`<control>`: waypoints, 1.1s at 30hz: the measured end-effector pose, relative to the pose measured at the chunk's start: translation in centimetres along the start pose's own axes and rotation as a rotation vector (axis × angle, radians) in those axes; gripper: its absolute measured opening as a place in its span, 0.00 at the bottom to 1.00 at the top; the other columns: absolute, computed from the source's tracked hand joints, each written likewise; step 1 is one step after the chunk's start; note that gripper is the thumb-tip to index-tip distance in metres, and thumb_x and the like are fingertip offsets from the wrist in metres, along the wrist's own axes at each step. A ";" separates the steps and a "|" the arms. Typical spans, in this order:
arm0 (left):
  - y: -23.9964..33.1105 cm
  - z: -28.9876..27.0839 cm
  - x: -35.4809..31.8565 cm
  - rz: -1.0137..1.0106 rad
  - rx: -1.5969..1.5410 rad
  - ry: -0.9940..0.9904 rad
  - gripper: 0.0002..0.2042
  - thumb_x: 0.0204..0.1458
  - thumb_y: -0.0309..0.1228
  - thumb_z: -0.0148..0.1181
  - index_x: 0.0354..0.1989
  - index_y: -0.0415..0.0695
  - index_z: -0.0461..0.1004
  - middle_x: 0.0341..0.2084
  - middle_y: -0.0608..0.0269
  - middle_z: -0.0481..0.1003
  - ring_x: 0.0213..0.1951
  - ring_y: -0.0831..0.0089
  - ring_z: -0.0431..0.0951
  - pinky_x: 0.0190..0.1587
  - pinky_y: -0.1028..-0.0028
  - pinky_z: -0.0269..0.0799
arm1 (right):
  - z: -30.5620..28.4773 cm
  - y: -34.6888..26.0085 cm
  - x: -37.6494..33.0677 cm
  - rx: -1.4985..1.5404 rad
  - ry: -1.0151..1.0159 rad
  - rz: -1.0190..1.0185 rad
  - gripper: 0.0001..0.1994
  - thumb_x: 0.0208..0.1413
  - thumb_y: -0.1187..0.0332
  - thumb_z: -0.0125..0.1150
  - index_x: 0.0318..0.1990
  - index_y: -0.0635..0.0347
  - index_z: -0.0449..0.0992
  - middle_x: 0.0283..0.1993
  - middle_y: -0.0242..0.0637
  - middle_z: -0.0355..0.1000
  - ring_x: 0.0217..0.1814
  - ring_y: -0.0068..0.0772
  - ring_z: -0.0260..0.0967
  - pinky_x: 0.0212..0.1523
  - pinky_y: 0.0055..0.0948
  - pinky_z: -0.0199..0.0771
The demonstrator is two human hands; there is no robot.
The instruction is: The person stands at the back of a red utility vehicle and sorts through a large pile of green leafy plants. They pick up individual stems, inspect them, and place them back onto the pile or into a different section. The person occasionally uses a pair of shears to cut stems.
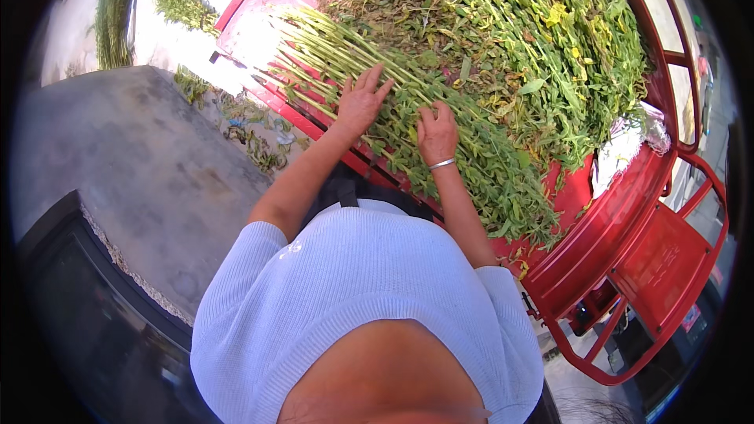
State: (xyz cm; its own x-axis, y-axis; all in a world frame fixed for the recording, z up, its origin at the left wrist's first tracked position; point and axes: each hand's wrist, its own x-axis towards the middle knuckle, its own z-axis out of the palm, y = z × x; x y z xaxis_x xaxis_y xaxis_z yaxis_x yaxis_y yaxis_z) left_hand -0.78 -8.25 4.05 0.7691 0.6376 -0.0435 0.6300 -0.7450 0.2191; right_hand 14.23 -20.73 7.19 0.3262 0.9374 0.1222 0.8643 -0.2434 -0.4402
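In front of me, a bundle of long leafy green stalks [463, 159] lies slantwise on a red truck bed [305, 114], its pale cut ends at the upper left and leafy tips at the lower right. My left hand [364, 100] rests on the stalks with its fingers spread. My right hand [437, 132], with a silver bracelet [442, 163] at the wrist, has its fingers curled into the leafy part of the same bundle. What lies under its fingertips is partly hidden.
A large heap of green and yellowing stalks [569, 55] covers the far right of the bed. Dry brown leaves [393, 12] lie beyond my bundle. A white sack [624, 149] sits by the red rail [695, 102]. More stalks [115, 20] lie on the ground at far left.
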 end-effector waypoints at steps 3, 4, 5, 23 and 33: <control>0.2 -0.3 0.5 -0.021 -0.092 0.001 0.27 0.39 0.33 0.63 0.52 0.56 0.67 0.56 0.56 0.58 0.55 0.58 0.61 0.54 0.59 0.60 | -0.5 0.9 0.1 0.115 0.015 0.058 0.13 0.41 0.70 0.63 0.37 0.55 0.71 0.39 0.42 0.65 0.41 0.46 0.65 0.36 0.37 0.69; 0.0 -0.4 0.7 -0.009 -0.102 0.018 0.25 0.38 0.33 0.63 0.51 0.55 0.68 0.54 0.55 0.59 0.53 0.58 0.62 0.53 0.60 0.61 | -0.6 1.5 0.2 0.153 -0.022 0.053 0.14 0.40 0.69 0.64 0.37 0.55 0.71 0.38 0.41 0.65 0.40 0.45 0.66 0.35 0.37 0.69; -0.1 -0.4 0.8 0.001 -0.113 0.034 0.24 0.38 0.33 0.64 0.49 0.54 0.69 0.53 0.54 0.61 0.52 0.57 0.64 0.52 0.61 0.62 | -0.7 2.0 0.1 0.191 -0.060 0.049 0.15 0.39 0.68 0.65 0.38 0.55 0.71 0.37 0.41 0.66 0.38 0.45 0.66 0.35 0.37 0.69; -1.0 -1.5 3.0 0.258 -0.085 0.168 0.10 0.38 0.32 0.60 0.33 0.53 0.74 0.44 0.63 0.67 0.50 0.62 0.65 0.54 0.61 0.59 | -3.6 -0.3 -3.3 0.248 -0.021 0.093 0.12 0.37 0.81 0.54 0.32 0.56 0.71 0.33 0.41 0.68 0.29 0.44 0.68 0.28 0.34 0.68; 3.9 -0.7 1.7 0.435 -0.166 0.074 0.13 0.42 0.30 0.51 0.39 0.46 0.72 0.44 0.62 0.68 0.49 0.63 0.67 0.52 0.60 0.61 | -4.2 4.7 -8.5 -0.202 -0.099 0.204 0.11 0.37 0.78 0.58 0.32 0.57 0.72 0.35 0.41 0.65 0.36 0.46 0.65 0.34 0.38 0.69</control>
State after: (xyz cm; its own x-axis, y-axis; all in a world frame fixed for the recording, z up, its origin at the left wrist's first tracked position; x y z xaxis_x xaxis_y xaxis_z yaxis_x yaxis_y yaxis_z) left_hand 2.91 -9.95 5.53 0.9445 0.2897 0.1550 0.2204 -0.9085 0.3552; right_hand 17.13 -30.89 7.82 0.4705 0.8814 -0.0420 0.8467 -0.4644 -0.2596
